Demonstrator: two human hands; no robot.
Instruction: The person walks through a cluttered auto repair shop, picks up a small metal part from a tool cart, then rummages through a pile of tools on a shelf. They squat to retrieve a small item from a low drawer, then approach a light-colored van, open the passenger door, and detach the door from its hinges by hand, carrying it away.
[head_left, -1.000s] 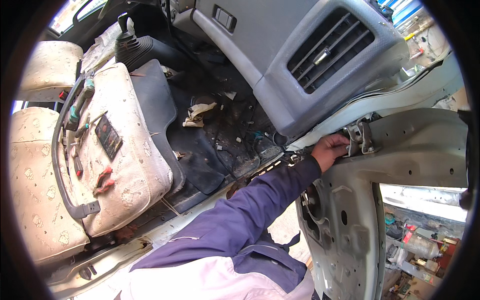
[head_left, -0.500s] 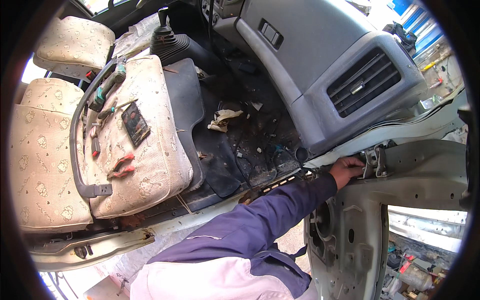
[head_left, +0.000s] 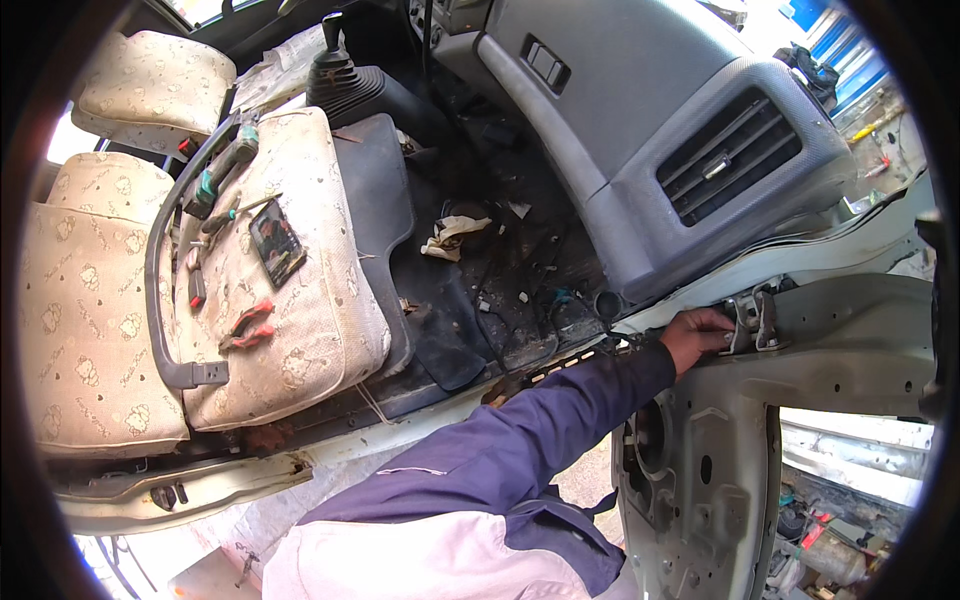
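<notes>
My left hand reaches across to the right in a dark purple sleeve. Its thumb and fingers are pinched together against the near side of a metal door hinge. What lies between the fingertips is too small and hidden to name. The hinge joins the bare, grey-green vehicle door frame to the pale body edge beside the dashboard. My right hand is out of the picture.
On the patterned seat lie a cordless drill, a screwdriver, a phone, red-handled pliers and a curved dark trim strip. Debris and crumpled paper litter the footwell. Assorted parts lie beyond the door opening.
The view has shifted slightly. My left hand stays at the hinge, its fingers moved only a little.
</notes>
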